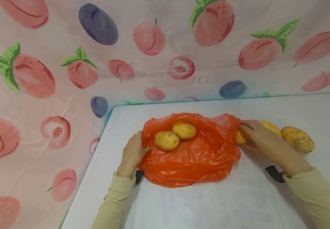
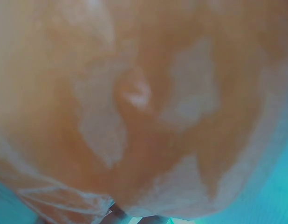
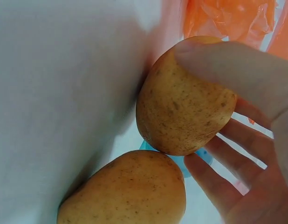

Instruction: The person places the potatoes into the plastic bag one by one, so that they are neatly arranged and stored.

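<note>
An orange-red plastic bag lies spread on the table, its thin film crumpled. Two yellow potatoes rest within it: one potato nearer the left, another potato just behind. My left hand holds the bag's left edge, thumb over the film; blurred film fills the left wrist view. At the bag's right side, my right hand grips a potato, with the thumb on one side and fingers round the other. A further potato lies close by in the right wrist view.
To the right of my right hand a potato with a darker patch lies on the white table. Another potato shows partly behind that hand. A fruit-patterned cloth hangs along the table's back and left sides.
</note>
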A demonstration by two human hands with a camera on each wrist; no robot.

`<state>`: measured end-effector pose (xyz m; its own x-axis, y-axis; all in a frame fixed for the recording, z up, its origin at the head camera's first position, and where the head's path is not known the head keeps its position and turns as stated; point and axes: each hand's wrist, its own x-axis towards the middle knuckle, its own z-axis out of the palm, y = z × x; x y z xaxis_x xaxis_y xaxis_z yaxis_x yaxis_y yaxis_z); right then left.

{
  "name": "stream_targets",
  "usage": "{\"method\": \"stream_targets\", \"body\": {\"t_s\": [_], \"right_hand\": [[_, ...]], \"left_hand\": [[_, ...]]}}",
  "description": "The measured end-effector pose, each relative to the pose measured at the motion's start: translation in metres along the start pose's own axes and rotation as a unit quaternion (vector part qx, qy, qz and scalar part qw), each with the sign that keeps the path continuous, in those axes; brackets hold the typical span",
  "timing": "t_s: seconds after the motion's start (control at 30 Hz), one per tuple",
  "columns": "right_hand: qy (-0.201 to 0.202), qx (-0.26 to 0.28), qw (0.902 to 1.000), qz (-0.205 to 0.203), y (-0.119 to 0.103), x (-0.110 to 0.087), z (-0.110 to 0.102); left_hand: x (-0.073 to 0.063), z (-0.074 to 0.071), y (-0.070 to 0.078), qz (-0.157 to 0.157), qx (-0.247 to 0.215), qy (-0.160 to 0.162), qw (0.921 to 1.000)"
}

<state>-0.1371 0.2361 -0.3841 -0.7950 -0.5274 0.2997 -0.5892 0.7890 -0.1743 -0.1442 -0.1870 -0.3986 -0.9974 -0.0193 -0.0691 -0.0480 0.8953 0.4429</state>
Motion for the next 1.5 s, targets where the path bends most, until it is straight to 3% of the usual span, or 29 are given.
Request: {"method": "stream_targets", "body": {"t_s": [0.2,0.5,0.97,1.5], "right_hand": [[-0.001,-0.004,1.0000,0.003,0.002,0.001,-0.001],[0.043,0.020,0.9986,-0.022,-0.001,0.003,-0.005],[0.003,0.016,0.9991,0.040,-0.017,0.010,-0.028],[0.068,0.021,0.9939,0.084,-0.015,0.009,-0.054]], "left_hand": [[0.000,0.000,0.002,0.003,0.002,0.002,1.0000],[-0.003,-0.001,0.001,0.006,0.012,0.001,0.9999],[-0.004,-0.002,-0.002,0.008,0.015,0.003,0.9998],[-0.003,-0.002,0.001,0.015,0.016,0.002,0.9998]]}}
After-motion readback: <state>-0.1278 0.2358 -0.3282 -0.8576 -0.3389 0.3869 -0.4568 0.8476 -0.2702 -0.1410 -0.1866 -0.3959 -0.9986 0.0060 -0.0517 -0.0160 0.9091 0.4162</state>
